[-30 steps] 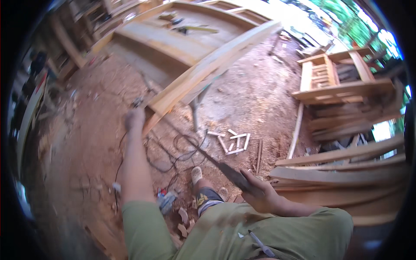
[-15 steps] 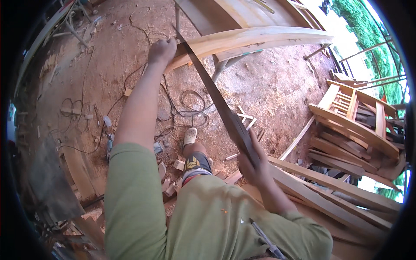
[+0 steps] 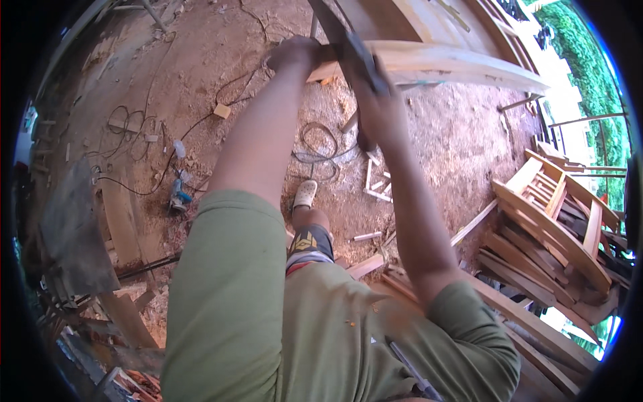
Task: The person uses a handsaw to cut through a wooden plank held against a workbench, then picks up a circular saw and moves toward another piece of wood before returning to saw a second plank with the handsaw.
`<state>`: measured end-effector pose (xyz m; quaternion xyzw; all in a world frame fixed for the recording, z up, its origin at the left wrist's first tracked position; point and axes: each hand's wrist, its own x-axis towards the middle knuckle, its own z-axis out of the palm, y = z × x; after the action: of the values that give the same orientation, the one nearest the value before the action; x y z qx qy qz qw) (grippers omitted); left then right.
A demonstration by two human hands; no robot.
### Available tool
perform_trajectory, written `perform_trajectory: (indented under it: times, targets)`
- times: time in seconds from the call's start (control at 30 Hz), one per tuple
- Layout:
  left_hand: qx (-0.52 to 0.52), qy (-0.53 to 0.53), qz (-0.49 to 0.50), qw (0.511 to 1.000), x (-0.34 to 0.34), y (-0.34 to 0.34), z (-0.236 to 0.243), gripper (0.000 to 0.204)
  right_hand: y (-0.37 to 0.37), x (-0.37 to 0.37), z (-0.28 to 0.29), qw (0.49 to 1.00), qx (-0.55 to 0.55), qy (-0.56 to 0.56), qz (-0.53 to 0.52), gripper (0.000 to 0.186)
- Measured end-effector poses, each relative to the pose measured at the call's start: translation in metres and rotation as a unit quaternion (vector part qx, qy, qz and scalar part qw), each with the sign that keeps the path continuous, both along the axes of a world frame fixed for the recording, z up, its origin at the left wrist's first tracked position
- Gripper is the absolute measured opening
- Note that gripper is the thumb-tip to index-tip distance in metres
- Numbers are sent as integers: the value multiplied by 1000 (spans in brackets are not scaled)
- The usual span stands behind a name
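Note:
My right hand (image 3: 382, 110) is closed round the handle of a dark handsaw (image 3: 329, 21), slightly smeared by motion. The saw's blade reaches away past the near end of a pale, curved wooden beam (image 3: 449, 61), crossing it there. At that same end my left hand (image 3: 295, 53) is closed on the wood, just left of the blade. My fingers there are partly hidden and blurred. The beam lies along the near edge of a wooden table-like bench (image 3: 382, 20). Where the teeth meet the wood cannot be made out.
Cables (image 3: 315, 144) coil on the dusty, shaving-strewn ground beyond my foot. A blue power tool (image 3: 179, 195) lies left of my leg. Wooden frames (image 3: 552, 221) and boards pile up at the right, with long planks (image 3: 536, 321) close by my right side. A grey sheet (image 3: 77, 231) leans at the left.
My right hand has pushed the saw forward and away from my body, up to the beam. My left hand stays at the beam's end, while the whole view has shifted a little.

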<state>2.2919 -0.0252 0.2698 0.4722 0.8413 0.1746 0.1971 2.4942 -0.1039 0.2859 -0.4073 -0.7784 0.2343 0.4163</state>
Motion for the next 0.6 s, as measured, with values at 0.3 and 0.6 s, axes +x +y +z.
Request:
perform_trajectory:
  times: [0.3, 0.6]
  targets:
    - [56, 20, 11, 998, -13, 7, -20, 45, -285, 169, -4, 969, -236, 65, -20, 68]
    - [24, -2, -53, 998, -1, -4, 3, 44, 46, -30, 13, 994, -90, 47, 28, 51]
